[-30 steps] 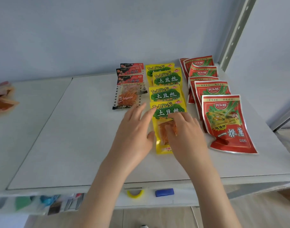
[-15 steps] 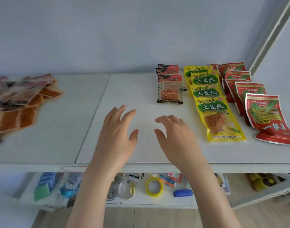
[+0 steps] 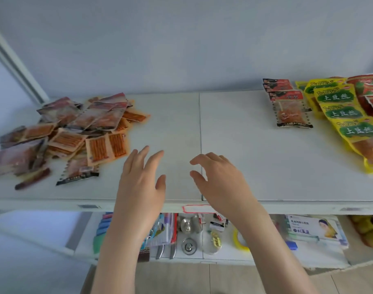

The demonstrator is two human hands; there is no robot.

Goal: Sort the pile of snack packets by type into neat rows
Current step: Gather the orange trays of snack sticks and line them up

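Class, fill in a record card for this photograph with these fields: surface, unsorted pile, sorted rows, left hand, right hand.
surface: white table
unsorted pile: mixed snack packets, heaped at the table's left end
sorted rows: black-and-red packets, yellow packets and red packets, overlapping in rows at the right end
left hand: fingers spread, holds nothing, between pile and rows
right hand: fingers loosely bent, holds nothing, beside the left hand

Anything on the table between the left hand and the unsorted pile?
Nothing visible. Only bare table lies between the left hand and the pile, whose nearest orange packet lies just left of that hand.
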